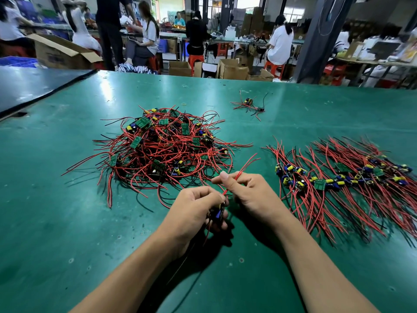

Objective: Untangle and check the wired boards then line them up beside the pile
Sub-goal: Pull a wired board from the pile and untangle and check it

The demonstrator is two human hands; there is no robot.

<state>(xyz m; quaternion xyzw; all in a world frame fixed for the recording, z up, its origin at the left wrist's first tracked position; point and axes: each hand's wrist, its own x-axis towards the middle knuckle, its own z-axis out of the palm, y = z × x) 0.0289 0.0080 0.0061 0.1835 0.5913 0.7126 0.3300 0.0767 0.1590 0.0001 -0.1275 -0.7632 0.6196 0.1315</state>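
A tangled pile (162, 150) of small green boards with red and black wires lies on the green table (67, 211), left of centre. To the right, several boards are laid out in a row (343, 177) with their wires fanned toward me. My left hand (196, 213) grips one wired board (217, 213) with a blue part, just above the table. My right hand (246, 190) pinches that board's red wires (239, 175), which run up and to the right.
Two loose wired boards (250, 105) lie farther back, and a small yellow rubber band (184, 104) sits behind the pile. A darker table (33, 86) adjoins at the far left. Beyond the far edge, people sit at benches among cardboard boxes (232, 70).
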